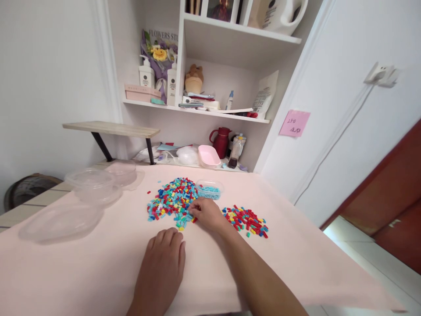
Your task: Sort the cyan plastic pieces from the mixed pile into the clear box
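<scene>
My right hand (pixel 206 211) reaches to the right edge of a large pile of small mixed-colour bricks (pixel 176 197). Its fingertips are pinched together among the bricks; what lies between them is too small to make out. Just behind that hand stands a clear plastic tub (pixel 210 184) with light blue bricks (pixel 209 192) in it. To the right spreads a smaller pile of mostly red and yellow bricks (pixel 246 219). My left hand (pixel 164 259) rests palm down on the pink tabletop in front of the large pile, holding nothing, its fingers lightly bent.
On the left of the pink-covered table (pixel 108 263) are clear plastic containers (pixel 95 186) and a clear lid or tray (pixel 62 223). Behind stand a pink bowl (pixel 209 156), a red jug (pixel 221 142) and a bottle (pixel 235 152). A small raised wooden shelf (pixel 112 128) overhangs the back left.
</scene>
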A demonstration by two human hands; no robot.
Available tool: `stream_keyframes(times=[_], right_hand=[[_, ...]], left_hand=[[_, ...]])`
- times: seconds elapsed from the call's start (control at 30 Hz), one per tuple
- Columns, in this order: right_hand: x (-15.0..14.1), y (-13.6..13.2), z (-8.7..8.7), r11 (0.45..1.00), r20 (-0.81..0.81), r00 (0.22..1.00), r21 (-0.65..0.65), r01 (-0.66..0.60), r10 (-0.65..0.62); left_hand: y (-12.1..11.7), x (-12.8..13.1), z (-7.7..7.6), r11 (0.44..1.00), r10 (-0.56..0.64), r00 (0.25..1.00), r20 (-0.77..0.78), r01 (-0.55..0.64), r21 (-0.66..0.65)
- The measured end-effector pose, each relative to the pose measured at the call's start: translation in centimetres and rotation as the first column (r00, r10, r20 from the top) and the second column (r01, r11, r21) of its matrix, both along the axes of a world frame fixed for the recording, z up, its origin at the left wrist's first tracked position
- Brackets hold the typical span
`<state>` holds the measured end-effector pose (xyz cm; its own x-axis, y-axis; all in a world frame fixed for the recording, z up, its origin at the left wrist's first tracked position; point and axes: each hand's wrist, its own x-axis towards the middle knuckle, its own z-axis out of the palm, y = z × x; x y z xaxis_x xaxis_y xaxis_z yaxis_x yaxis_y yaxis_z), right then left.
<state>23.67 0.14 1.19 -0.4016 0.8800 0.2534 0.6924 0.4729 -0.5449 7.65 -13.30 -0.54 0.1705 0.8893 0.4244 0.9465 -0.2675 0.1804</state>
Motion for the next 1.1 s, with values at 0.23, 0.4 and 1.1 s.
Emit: stream_keyframes(times=[0.23, 0.4, 1.1], right_hand=[[-0.05, -0.08, 0.09, 0.999, -0.032, 0.999, -0.032, -0.020, 0.019], [-0.06, -0.03, 0.09, 0.999, -0.050, 0.998, -0.040, -0.032, 0.030], [-0.15, 0.10, -0.30, 0.998, -0.114, 0.993, -0.034, -0.044, 0.040]], left_hand=[[-0.09, -0.05, -0.15, 1.000, 0.000, 1.000, -0.011, 0.000, 0.000], [-0.09, -0.12, -0.34, 1.000, 0.007, 1.000, -0.011, -0.006, 0.013], [-0.13, -0.06, -0.24, 1.000, 0.007, 1.000, -0.016, -0.007, -0.010]])
